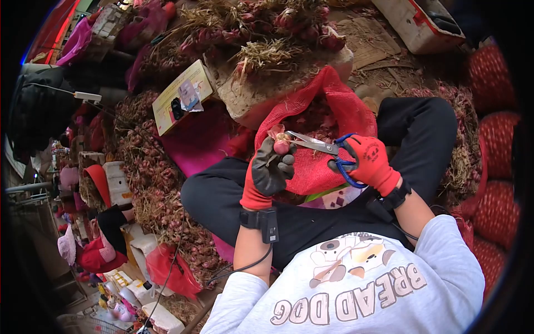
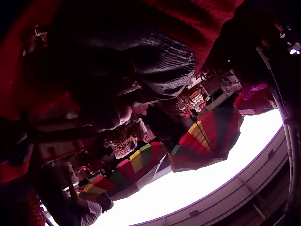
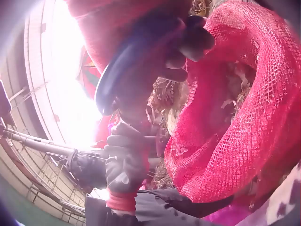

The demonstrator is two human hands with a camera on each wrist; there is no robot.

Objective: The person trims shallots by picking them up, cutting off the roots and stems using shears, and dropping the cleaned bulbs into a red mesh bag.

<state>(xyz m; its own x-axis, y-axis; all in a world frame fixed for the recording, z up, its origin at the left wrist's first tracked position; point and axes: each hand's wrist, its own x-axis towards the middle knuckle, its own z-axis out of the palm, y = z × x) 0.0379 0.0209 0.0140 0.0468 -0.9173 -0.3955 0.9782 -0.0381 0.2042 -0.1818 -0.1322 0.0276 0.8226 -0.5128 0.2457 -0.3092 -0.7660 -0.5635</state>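
Note:
In the head view the left hand, in a red glove with a dark coated palm, holds a reddish onion bulb in its fingers. The right hand, gloved alike, grips the blue handles of scissors, whose blades reach to the top of the bulb. Below the blades lies a red mesh bag with its mouth open and loose scraps inside. The right wrist view shows the left hand beside that mesh bag. The left wrist view is too dark to make out the bulb.
Bunches of dried onions lie on a block beyond the bag. A heap of onions spreads at the left, beside a yellow box. Filled red sacks stand at the right. Another person sits at the far left.

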